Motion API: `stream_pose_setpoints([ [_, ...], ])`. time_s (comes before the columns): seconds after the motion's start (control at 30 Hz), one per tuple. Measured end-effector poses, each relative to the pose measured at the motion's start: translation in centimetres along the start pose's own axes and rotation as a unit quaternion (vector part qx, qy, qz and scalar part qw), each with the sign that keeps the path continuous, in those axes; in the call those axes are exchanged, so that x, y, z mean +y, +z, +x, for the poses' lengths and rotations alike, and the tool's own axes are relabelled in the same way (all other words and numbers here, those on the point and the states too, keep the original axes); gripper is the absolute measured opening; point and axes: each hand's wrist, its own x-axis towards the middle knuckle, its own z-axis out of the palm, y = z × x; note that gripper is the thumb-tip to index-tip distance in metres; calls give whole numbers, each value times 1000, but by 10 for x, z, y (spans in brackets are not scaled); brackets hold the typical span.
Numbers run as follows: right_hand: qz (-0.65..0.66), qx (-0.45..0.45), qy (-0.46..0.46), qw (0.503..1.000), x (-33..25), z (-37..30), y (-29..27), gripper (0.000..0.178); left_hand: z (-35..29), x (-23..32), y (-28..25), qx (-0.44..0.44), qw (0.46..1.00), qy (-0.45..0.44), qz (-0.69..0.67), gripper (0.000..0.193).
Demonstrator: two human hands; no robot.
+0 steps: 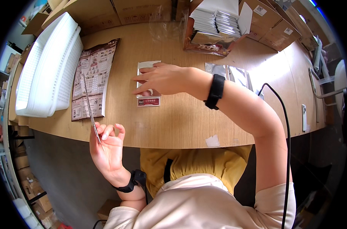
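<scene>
My left hand [109, 143] is raised at the table's near left edge, its thumb and fingers pinching a thin flat packet [90, 108]. The packet stands upright and shows almost edge-on, so its face is hidden. My right hand [158, 79] reaches across to the middle of the table, palm down with fingers spread. It lies over a flat pale packet [143, 65], covering most of it. Just below that hand is a small red label [148, 101] with a white border, at the packet's lower end; whether the two are joined I cannot tell.
A printed brown sheet [90, 76] lies beside stacked white baskets [47, 68] at left. Silver pouches [238, 75] lie partly behind my right forearm. An open carton [207, 47] full of silver packets stands at the back. A black cable [286, 126] hangs at right, near a phone-like object [304, 117].
</scene>
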Motion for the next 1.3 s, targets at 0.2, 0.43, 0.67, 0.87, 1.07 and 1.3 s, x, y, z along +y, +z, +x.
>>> stream_pose_setpoints([
  [0.2, 38, 24, 10, 999, 12, -54, 9, 57, 1, -9, 6, 21, 1000, -3, 15, 14],
  [0.43, 6, 32, 36, 999, 22, -107, 17, 64, 5, -22, 4, -22, 999, -32, 23, 22],
  [0.67, -39, 149, 26, 988, 23, -119, 23, 53, 6, -49, 17, 120, 947, 77, 289, 10],
  [0.87, 251, 332, 256, 873, -39, -151, -33, 20, 3, -66, 28, 36, 901, 160, 402, 3],
  [1.07, 654, 168, 289, 679, -133, -175, -17, 18, -10, -83, 43, 9, 888, 145, 437, 5],
  [1.3, 797, 246, 265, 484, -154, -169, -3, 13, -21, -92, 49, 3, 875, 119, 470, 9],
])
